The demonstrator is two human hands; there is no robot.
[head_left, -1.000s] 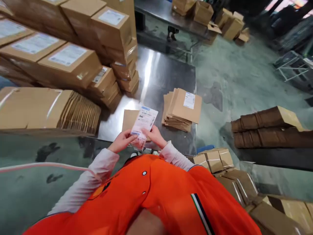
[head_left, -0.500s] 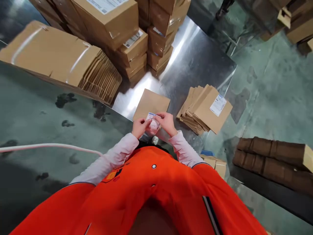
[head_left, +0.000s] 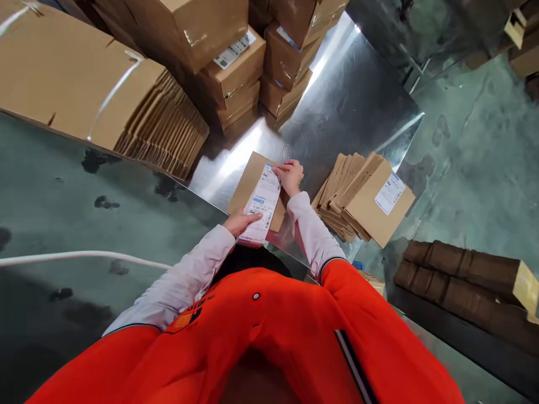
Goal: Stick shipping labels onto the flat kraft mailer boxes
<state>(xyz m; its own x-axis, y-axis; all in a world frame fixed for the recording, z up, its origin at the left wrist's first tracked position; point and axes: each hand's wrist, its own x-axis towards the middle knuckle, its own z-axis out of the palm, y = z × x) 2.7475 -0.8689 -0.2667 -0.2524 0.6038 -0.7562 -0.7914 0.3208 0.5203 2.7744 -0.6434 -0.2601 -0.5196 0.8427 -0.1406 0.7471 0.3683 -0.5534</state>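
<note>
A long strip of printed shipping labels point(head_left: 264, 196) stretches between my two hands, over a flat cardboard piece point(head_left: 247, 173) on the metal table. My left hand point(head_left: 239, 222) grips the strip near its lower end, thumb on top. Up at the far end, my right hand point(head_left: 291, 177) is closed on the strip's upper right edge, its fingertips pinching there. To the right lies a fanned pile of flat cardboard pieces point(head_left: 357, 196), the top one bearing a white label point(head_left: 389, 193).
Taped cartons point(head_left: 240, 73) are stacked at the back of the metal table point(head_left: 362, 101). A strapped bundle of flattened cardboard point(head_left: 84, 78) sits at the left. A white hose point(head_left: 84, 256) crosses the left side. Brown packs point(head_left: 463, 278) lie at the right.
My right hand has moved up and away from my left, drawing the label strip out long across the cardboard. My left hand has stayed near the lower end. The view has shifted slightly.
</note>
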